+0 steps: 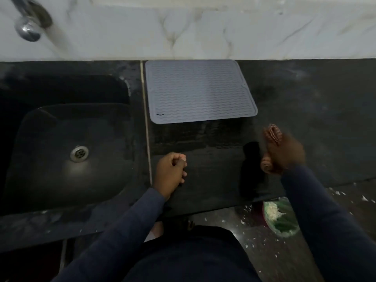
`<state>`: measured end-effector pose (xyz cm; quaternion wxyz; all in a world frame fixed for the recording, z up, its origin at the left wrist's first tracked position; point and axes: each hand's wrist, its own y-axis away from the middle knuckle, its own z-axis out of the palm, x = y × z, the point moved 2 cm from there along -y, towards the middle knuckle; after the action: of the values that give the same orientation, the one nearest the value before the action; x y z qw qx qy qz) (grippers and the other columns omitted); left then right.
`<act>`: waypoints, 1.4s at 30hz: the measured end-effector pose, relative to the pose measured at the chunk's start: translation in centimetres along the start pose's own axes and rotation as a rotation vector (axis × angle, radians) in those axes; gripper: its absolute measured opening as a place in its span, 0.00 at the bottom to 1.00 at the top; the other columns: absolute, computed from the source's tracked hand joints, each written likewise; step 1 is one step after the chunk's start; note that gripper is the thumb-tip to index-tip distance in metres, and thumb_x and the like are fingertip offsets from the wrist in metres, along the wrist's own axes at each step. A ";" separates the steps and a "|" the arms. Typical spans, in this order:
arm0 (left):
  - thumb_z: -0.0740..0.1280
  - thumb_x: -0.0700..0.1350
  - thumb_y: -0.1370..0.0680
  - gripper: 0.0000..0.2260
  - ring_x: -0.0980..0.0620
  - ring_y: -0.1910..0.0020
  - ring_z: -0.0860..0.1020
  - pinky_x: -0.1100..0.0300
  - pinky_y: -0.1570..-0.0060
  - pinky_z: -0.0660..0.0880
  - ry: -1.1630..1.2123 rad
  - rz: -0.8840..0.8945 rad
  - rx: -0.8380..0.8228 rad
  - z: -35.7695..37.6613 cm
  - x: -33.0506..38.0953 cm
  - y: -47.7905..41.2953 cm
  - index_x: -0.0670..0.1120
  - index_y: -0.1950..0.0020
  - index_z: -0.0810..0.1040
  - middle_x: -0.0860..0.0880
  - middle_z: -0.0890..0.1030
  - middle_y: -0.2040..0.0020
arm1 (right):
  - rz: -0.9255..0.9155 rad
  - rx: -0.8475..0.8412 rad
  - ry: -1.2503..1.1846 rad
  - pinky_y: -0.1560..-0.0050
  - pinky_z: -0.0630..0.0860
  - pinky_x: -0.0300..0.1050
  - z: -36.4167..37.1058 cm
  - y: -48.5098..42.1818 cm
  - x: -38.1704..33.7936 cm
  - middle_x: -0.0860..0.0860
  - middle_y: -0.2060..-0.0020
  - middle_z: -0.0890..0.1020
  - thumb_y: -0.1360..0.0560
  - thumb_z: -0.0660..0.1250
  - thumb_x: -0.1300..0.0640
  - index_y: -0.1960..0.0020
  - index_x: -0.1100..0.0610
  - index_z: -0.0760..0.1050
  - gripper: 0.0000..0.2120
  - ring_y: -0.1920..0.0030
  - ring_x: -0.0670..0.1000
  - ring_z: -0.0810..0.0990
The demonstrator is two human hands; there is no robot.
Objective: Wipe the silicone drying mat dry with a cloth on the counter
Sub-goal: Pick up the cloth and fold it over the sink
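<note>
Black stone counter [305, 119] carries the grey ribbed silicone drying mat [200, 90] at its back edge, against the white marble wall [203, 27], beside a black sink [50, 123]. Nearer the front edge, the right hand [284, 153] grips a crumpled brown patterned cloth [272, 133]; the left hand [169, 174] rests curled, empty.

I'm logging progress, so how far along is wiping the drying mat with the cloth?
Done: the bunched brown striped cloth is picked up, gripped in the right hand. In hand: that hand is over the black counter, front-right of the grey ribbed silicone mat, not touching it; the left hand rests curled on the counter. Left: seemingly all the wiping.
</note>
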<state>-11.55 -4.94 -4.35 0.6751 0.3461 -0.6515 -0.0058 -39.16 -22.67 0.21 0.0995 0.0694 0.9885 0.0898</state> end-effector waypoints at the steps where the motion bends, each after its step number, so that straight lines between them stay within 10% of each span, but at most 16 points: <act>1: 0.61 0.39 0.19 0.06 0.54 0.72 0.74 0.62 0.77 0.72 0.022 0.001 0.046 -0.8 -0.1 0.4 0.46 0.53 0.76 0.46 0.79 0.60 | 0.053 -0.015 0.023 0.47 0.74 0.54 0.5 0.3 0.2 0.66 0.44 0.79 0.24 0.62 0.42 0.40 0.59 0.72 0.23 0.44 0.67 0.78; 3: 0.61 0.38 0.19 0.06 0.55 0.73 0.73 0.63 0.78 0.70 0.077 0.013 0.161 -2.2 -0.6 1.4 0.45 0.53 0.76 0.46 0.78 0.62 | 0.031 -0.124 0.065 0.43 0.73 0.55 2.3 3.1 -1.5 0.65 0.41 0.78 0.25 0.66 0.53 0.37 0.58 0.68 0.19 0.42 0.66 0.77; 6: 0.61 0.40 0.19 0.05 0.59 0.75 0.73 0.65 0.77 0.71 0.147 0.044 0.329 -3.7 -1.6 2.9 0.45 0.52 0.76 0.46 0.79 0.62 | -0.479 -0.288 0.031 0.41 0.75 0.44 7.3 11.4 -8.3 0.54 0.32 0.71 0.33 0.73 0.55 0.26 0.46 0.60 0.39 0.41 0.57 0.78; 11: 0.65 0.39 0.21 0.05 0.53 0.56 0.78 0.71 0.59 0.74 0.103 0.206 0.764 -7.6 -2.6 5.2 0.42 0.46 0.77 0.46 0.81 0.53 | -0.894 -0.512 -0.068 0.48 0.75 0.51 11.8 22.7 -21.0 0.59 0.43 0.80 0.19 0.58 0.54 0.36 0.56 0.67 0.12 0.44 0.62 0.80; 18: 0.61 0.43 0.20 0.06 0.56 0.69 0.76 0.64 0.69 0.73 0.174 0.206 0.817 -12.5 -2.9 6.9 0.45 0.45 0.75 0.48 0.79 0.58 | -0.558 -0.295 -0.498 0.58 0.73 0.46 5.8 11.1 -14.5 0.51 0.58 0.81 0.21 0.65 0.50 0.50 0.59 0.79 0.12 0.59 0.50 0.79; 27: 0.61 0.44 0.19 0.04 0.55 0.70 0.76 0.64 0.72 0.72 0.188 0.132 0.462 -12.4 -2.7 5.8 0.51 0.49 0.75 0.48 0.80 0.60 | -0.010 -0.020 -0.289 0.47 0.70 0.47 1.2 2.8 -7.8 0.63 0.38 0.77 0.21 0.62 0.62 0.36 0.66 0.74 0.15 0.37 0.62 0.76; 31: 0.61 0.43 0.19 0.04 0.57 0.73 0.75 0.64 0.73 0.71 0.196 0.100 0.476 -16.5 -3.3 5.3 0.48 0.48 0.75 0.47 0.80 0.60 | -0.376 -0.081 -0.202 0.34 0.71 0.45 10.0 5.4 -16.9 0.51 0.40 0.81 0.32 0.61 0.62 0.37 0.51 0.79 0.24 0.37 0.54 0.78; 36: 0.61 0.43 0.18 0.04 0.59 0.75 0.74 0.62 0.73 0.71 0.175 0.144 0.498 -21.6 -3.2 4.8 0.46 0.46 0.74 0.47 0.80 0.60 | -0.719 -0.266 -0.239 0.45 0.74 0.48 13.8 21.7 -30.9 0.57 0.46 0.80 0.26 0.66 0.59 0.42 0.55 0.79 0.13 0.45 0.59 0.79; 39: 0.61 0.42 0.18 0.04 0.58 0.75 0.74 0.68 0.76 0.71 0.204 0.185 0.542 -25.7 -3.1 4.8 0.45 0.46 0.75 0.47 0.80 0.60 | -0.681 -0.400 -0.596 0.48 0.75 0.39 11.7 22.5 -31.0 0.53 0.46 0.83 0.20 0.62 0.54 0.42 0.52 0.81 0.12 0.46 0.53 0.80; 42: 0.60 0.42 0.18 0.05 0.59 0.75 0.74 0.68 0.76 0.70 0.228 0.188 0.557 -28.7 -3.5 4.9 0.50 0.51 0.74 0.47 0.79 0.60 | -0.510 -0.080 -0.505 0.51 0.77 0.41 10.0 16.5 -25.7 0.48 0.55 0.83 0.23 0.65 0.45 0.47 0.50 0.82 0.12 0.55 0.49 0.81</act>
<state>11.14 13.59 -2.61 0.6208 0.4542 -0.5772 0.2742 -10.18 -8.96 -1.50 0.3624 -0.1637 0.9140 0.0807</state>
